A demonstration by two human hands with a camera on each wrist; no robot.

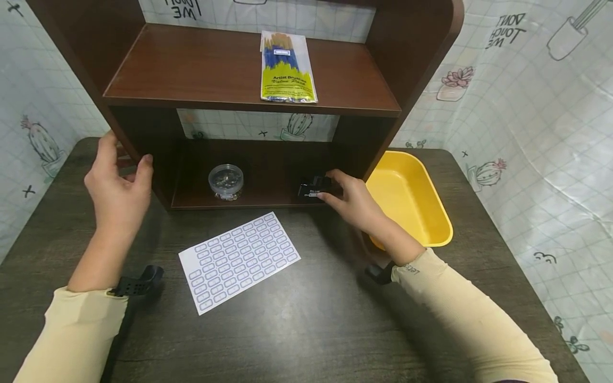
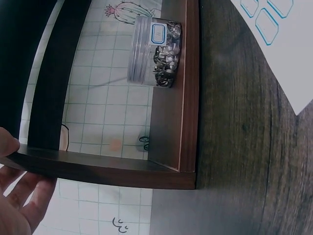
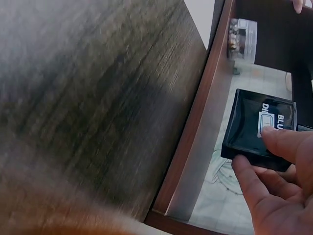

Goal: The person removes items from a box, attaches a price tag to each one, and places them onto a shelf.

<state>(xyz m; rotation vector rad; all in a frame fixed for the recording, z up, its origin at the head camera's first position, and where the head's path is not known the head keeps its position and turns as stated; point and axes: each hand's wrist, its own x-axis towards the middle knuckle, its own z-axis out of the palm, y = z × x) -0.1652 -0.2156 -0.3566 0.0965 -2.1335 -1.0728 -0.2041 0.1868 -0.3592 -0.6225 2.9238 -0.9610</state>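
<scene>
Your left hand (image 1: 117, 194) gripping left side panel of dark brown wooden shelf unit (image 1: 249, 80), fingers curled round its edge. Clear round jar of metal clips (image 1: 226, 181) sitting on bottom shelf. Your right hand (image 1: 356, 205) pinching small black box with white lettering (image 1: 313, 188) on bottom shelf. Yellow plastic tray (image 1: 409, 199) sitting on tabletop, rightmost.

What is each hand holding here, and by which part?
Right hand pinches the black box at its front edge; left hand grips the shelf unit side panel.
</scene>
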